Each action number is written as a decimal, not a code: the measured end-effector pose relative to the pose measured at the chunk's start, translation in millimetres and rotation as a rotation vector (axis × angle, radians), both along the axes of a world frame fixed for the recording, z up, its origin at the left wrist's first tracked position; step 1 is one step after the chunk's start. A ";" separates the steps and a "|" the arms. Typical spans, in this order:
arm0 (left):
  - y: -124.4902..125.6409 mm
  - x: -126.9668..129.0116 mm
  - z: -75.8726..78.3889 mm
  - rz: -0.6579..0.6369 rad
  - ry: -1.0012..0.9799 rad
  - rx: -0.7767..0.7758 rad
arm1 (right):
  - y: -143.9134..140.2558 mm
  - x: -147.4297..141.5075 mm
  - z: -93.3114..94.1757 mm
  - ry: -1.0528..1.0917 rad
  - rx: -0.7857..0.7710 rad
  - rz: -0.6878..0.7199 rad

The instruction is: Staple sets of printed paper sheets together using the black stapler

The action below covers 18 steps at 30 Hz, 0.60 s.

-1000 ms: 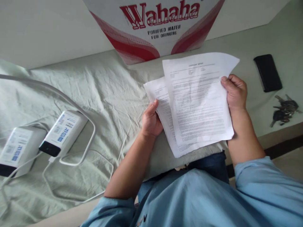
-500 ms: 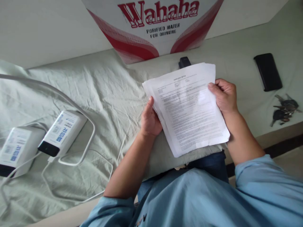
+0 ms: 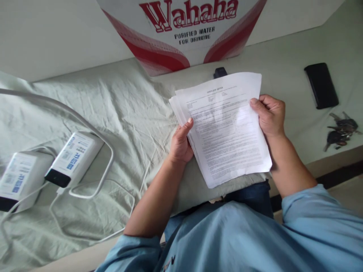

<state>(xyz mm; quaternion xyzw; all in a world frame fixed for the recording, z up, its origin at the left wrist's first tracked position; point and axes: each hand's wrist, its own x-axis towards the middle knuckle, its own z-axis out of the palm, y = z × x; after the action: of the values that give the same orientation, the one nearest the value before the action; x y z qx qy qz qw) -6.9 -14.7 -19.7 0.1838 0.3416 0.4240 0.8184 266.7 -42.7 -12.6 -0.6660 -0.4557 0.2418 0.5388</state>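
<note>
A small stack of printed paper sheets (image 3: 227, 132) is held up in front of me, its top page headed "Overleaf Notes". My left hand (image 3: 182, 141) grips the stack's left edge, thumb on top and fingers underneath, mostly hidden. On the opposite edge, my right hand (image 3: 270, 113) pinches the sheets near the upper right corner, its thumb over the print. The sheets are slightly fanned at the left, and the top page bows a little. Just behind the top edge a small black object (image 3: 220, 72) shows in part; its kind is hidden.
A Wahaha water carton (image 3: 195, 49) stands against the wall. On the green cloth (image 3: 136, 113) at left lie two white power banks (image 3: 75, 158) (image 3: 21, 181) with white cables (image 3: 109, 162). At right are a black phone or wallet (image 3: 321, 86) and a bunch of keys (image 3: 342, 130).
My left thumb has moved right, further over the top page's edge. The top sheet has shifted up and right against those below, so the left edges are more fanned out.
</note>
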 end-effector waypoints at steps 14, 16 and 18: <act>-1.0 2.7 -3.0 0.060 0.098 0.019 | -1.4 -9.5 4.7 -0.006 -0.011 0.037; -0.9 2.8 -2.7 0.070 0.104 0.013 | -1.7 -9.1 4.5 0.000 -0.003 0.035; -0.9 2.9 -2.3 0.084 0.110 -0.001 | -2.2 -8.7 4.8 0.009 0.000 0.033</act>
<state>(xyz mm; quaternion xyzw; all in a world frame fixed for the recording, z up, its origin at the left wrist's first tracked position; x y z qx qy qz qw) -4.0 -15.6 -22.1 0.1921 0.3939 0.4471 0.7798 258.1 -44.9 -7.8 -0.6572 -0.4642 0.2538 0.5368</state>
